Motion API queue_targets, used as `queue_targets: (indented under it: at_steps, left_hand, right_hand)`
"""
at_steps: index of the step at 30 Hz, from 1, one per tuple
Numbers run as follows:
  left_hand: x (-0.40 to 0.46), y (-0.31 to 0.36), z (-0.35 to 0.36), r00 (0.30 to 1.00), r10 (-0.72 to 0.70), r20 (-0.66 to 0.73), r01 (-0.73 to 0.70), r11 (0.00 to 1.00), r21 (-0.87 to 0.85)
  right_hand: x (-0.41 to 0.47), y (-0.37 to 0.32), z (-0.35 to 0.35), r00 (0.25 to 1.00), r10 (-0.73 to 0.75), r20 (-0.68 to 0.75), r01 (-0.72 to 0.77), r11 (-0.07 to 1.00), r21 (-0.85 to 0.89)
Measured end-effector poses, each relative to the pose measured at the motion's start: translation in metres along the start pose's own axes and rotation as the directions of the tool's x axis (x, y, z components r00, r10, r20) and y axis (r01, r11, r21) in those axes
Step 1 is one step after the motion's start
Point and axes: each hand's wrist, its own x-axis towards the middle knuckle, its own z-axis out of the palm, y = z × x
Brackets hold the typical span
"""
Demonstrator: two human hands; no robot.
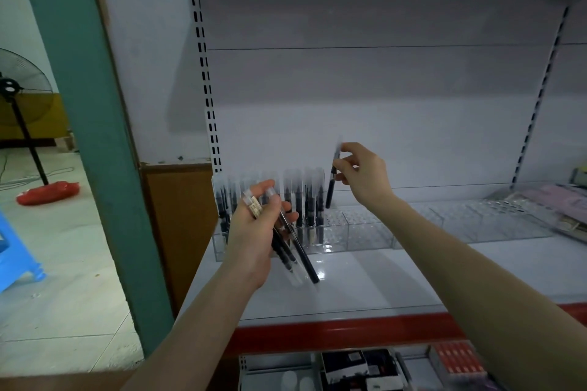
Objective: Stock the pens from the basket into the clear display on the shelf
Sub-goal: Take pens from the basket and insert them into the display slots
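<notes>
My left hand [259, 225] holds a small bunch of pens [290, 247] with black barrels and clear caps, their tips pointing down and to the right above the shelf. My right hand [362, 174] pinches a single pen [333, 181] upright, its lower end just above the clear display [365, 232] at the edge of the filled part. Several pens [301, 200] stand upright in the display's left section; the holes to the right are vacant. The basket is not in view.
The white shelf [349, 282] has a red front edge [349, 328]. More clear trays [476, 219] and packaged goods [552, 206] lie to the right. A teal post [89, 136] stands at left, with a fan and blue stool beyond. Boxed goods [365, 368] fill the lower shelf.
</notes>
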Motion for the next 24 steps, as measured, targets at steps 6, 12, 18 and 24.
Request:
queue_targets:
  at_steps: [6,12,18,24]
  left_hand:
    - [-0.001,-0.002,0.002,1.0,0.004,0.007,-0.004,1.0,-0.004]
    - [0.0,-0.004,0.001,1.0,0.009,0.015,-0.008,1.0,-0.011]
    - [0.001,-0.007,-0.002,1.0,-0.001,0.023,0.002,0.999,-0.042]
    - [0.002,-0.009,-0.003,1.0,0.019,-0.003,-0.019,0.999,-0.029]
  right_hand:
    - [-0.002,0.001,0.0,0.999,-0.003,0.047,0.005,0.999,-0.042]
    - [-0.012,0.011,0.01,0.995,0.021,0.099,-0.01,0.994,-0.11]
    - [-0.017,0.023,0.013,0.983,0.076,0.165,-0.051,0.987,-0.15]
    - [-0.017,0.022,0.011,0.978,0.095,0.186,-0.069,0.988,-0.141]
